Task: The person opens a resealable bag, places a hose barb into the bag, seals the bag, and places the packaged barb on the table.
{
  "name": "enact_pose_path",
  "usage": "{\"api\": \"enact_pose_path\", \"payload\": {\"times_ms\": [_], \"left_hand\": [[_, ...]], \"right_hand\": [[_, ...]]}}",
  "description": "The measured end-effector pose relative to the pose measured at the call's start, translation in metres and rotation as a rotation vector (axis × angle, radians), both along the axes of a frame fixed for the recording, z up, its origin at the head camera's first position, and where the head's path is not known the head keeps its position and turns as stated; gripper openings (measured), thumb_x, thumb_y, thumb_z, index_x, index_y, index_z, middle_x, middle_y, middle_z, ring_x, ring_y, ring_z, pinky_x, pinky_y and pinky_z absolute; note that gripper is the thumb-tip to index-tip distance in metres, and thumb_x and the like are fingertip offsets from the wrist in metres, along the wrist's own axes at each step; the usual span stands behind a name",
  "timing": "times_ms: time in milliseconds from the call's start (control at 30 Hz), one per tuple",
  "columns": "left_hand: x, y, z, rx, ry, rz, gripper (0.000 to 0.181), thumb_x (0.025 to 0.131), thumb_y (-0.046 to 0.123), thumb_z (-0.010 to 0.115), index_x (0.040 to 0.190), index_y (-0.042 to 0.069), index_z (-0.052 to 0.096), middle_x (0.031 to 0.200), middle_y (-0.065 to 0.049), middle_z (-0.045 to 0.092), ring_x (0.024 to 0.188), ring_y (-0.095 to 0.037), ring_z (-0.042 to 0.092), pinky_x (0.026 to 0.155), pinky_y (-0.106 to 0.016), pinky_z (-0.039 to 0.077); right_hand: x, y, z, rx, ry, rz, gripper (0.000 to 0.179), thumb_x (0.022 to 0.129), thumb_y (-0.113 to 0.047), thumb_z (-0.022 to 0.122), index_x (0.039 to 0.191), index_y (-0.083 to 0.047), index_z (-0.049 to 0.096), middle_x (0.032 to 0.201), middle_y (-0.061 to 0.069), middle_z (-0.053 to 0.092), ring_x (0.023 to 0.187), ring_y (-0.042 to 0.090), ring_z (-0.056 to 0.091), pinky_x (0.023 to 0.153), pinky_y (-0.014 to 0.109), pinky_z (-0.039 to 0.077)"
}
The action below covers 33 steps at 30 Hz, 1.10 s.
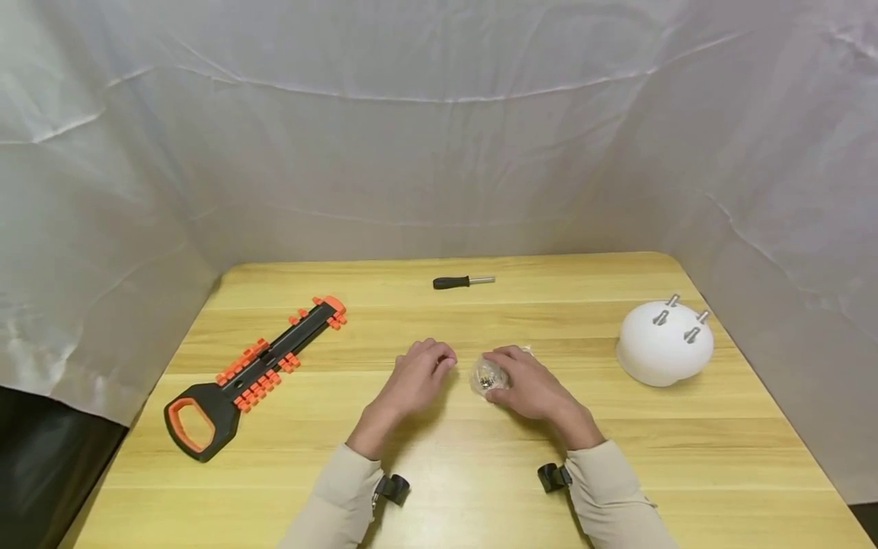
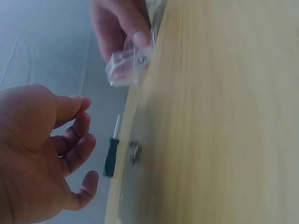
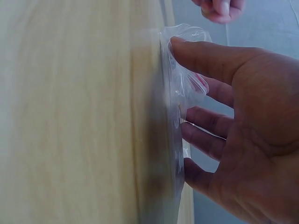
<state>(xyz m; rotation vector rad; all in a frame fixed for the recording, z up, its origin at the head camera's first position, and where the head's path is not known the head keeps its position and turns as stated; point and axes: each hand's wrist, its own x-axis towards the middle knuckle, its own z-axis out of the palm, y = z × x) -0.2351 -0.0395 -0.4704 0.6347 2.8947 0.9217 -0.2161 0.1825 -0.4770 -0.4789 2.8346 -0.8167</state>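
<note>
Loosely curled, the left hand hovers just left of a crinkled clear plastic bag of small metal pieces, thumb meeting forefinger; whether it pinches anything, I cannot tell. The right hand, moderately spread, grips that bag over the pale wood-grained tabletop. Bare wood lies beyond the bag up to a black-handled screwdriver near the far edge, and rightward to a rounded white object with metal studs.

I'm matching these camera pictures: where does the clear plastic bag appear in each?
Head: clear plastic bag, below centre, slightly right.
Left wrist: bag, above centre, slightly left.
Right wrist: bag, above centre, slightly right.
Shared landmark: the right hand, holding the bag in all three.
</note>
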Motion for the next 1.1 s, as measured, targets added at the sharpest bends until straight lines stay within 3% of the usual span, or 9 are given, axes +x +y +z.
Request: {"api": "enact_pose_path", "payload": {"times_ms": [233, 333, 567, 767, 1100], "left_hand": [[0.001, -0.015, -0.002, 0.015, 0.008, 0.024, 0.018, 0.101, 0.028, 0.050, 0.101, 0.019, 0.066, 0.093, 0.006, 0.059, 0.092, -0.017, 0.052, 0.080, -0.043, 0.040], [0.004, -0.020, -0.004, 0.031, -0.021, 0.026, 0.016, 0.100, 0.027, 0.052, 0.099, 0.019, 0.065, 0.092, 0.006, 0.059, 0.090, -0.016, 0.051, 0.082, -0.045, 0.040], [0.010, -0.033, -0.007, -0.011, -0.108, -0.037, 0.012, 0.097, 0.021, 0.055, 0.095, 0.022, 0.067, 0.091, 0.007, 0.058, 0.090, -0.014, 0.051, 0.082, -0.046, 0.036], [0.013, -0.040, -0.007, -0.104, -0.121, -0.111, 0.016, 0.097, 0.018, 0.057, 0.100, 0.028, 0.070, 0.098, 0.007, 0.059, 0.095, -0.015, 0.050, 0.082, -0.046, 0.030], [0.016, -0.043, -0.006, -0.107, -0.147, -0.104, 0.010, 0.090, 0.019, 0.066, 0.095, 0.027, 0.070, 0.091, 0.010, 0.057, 0.092, -0.014, 0.047, 0.082, -0.044, 0.025]], "right_hand": [[0.000, -0.001, 0.001, -0.001, -0.004, -0.007, 0.064, 0.084, -0.028, 0.074, 0.142, -0.015, 0.048, 0.142, 0.008, 0.048, 0.129, 0.033, 0.047, 0.106, 0.053, 0.038], [0.001, -0.001, 0.000, -0.001, -0.005, 0.000, 0.064, 0.085, -0.028, 0.074, 0.142, -0.014, 0.048, 0.142, 0.008, 0.048, 0.129, 0.032, 0.047, 0.106, 0.052, 0.038], [0.002, -0.001, -0.001, -0.001, -0.001, 0.000, 0.063, 0.085, -0.027, 0.073, 0.141, -0.014, 0.049, 0.140, 0.007, 0.049, 0.128, 0.031, 0.048, 0.104, 0.051, 0.040], [0.002, 0.000, -0.001, 0.005, -0.005, -0.002, 0.064, 0.085, -0.028, 0.073, 0.142, -0.013, 0.048, 0.142, 0.009, 0.048, 0.128, 0.033, 0.047, 0.105, 0.052, 0.039], [0.000, -0.001, -0.001, 0.010, 0.005, 0.007, 0.064, 0.085, -0.028, 0.073, 0.142, -0.013, 0.048, 0.142, 0.010, 0.048, 0.129, 0.034, 0.047, 0.104, 0.053, 0.039]]}}
